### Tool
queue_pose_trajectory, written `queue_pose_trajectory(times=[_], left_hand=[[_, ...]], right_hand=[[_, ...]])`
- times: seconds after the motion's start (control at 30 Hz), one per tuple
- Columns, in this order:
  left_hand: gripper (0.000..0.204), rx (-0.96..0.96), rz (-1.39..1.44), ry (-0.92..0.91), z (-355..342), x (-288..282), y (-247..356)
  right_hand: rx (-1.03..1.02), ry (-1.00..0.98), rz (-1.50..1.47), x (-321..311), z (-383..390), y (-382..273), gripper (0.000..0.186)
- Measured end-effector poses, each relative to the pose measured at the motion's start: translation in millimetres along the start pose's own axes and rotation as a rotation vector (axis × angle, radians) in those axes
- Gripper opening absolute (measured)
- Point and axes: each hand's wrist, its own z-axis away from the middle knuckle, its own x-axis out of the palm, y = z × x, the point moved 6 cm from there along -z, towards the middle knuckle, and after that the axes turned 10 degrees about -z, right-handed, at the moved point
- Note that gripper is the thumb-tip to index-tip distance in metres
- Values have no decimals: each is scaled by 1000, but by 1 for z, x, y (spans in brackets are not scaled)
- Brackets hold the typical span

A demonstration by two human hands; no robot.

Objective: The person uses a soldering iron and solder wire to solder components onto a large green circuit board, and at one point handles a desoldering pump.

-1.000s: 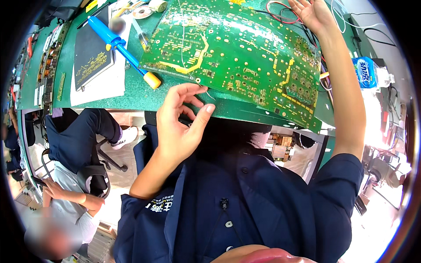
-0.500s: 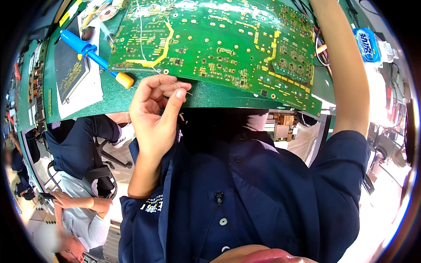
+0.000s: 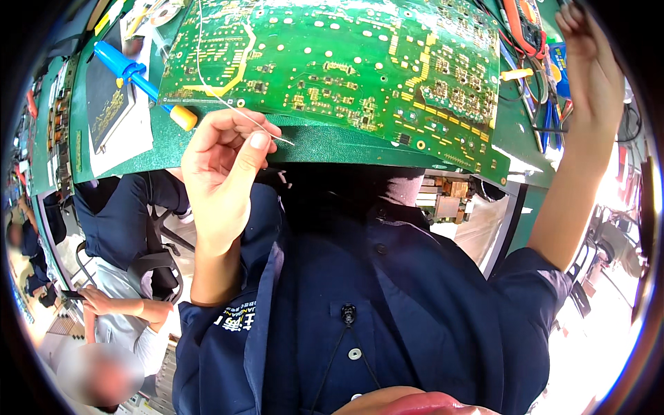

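Note:
My left hand (image 3: pixel 228 162) is closed in a pinch on a thin silvery solder wire (image 3: pixel 245 117). The wire's free tip pokes out past the thumb, while its other part runs up across the left side of a large green circuit board (image 3: pixel 315 76). That hand is just in front of the board's near left edge. Out at the far right, my right hand (image 3: pixel 591 76) is raised beside the tools, off the board. Its fingers fall in the dark, blurred rim of the picture, so whether they hold anything is unclear.
A blue desoldering pump (image 3: pixel 124 63) with a yellow tip lies left of the board, partly over a dark booklet (image 3: pixel 111 114). Right of the board are red-handled pliers (image 3: pixel 514 28), a yellow-handled tool (image 3: pixel 517 74), blue-handled pliers (image 3: pixel 551 124) and cables. A seated person (image 3: pixel 131 311) is at the left.
My right hand has swung from the far side of the board out to the right edge. My left hand, still pinching the solder wire, has shifted slightly left.

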Motion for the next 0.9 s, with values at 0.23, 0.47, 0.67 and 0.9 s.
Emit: queue_pose_trajectory(times=[0.23, 0.47, 0.67, 0.9], left_hand=[[28, -29, 116, -40, -5, 5, 17], [16, 7, 123, -187, -30, 40, 36], [16, 23, 50, -239, -47, 68, 47], [13, -9, 57, -268, -63, 73, 36]], right_hand=[[63, 17, 145, 2, 54, -22, 44], [264, -272, 237, -12, 74, -22, 69], [172, -190, 416, -26, 89, -25, 61], [217, -200, 286, -17, 89, -20, 39]])
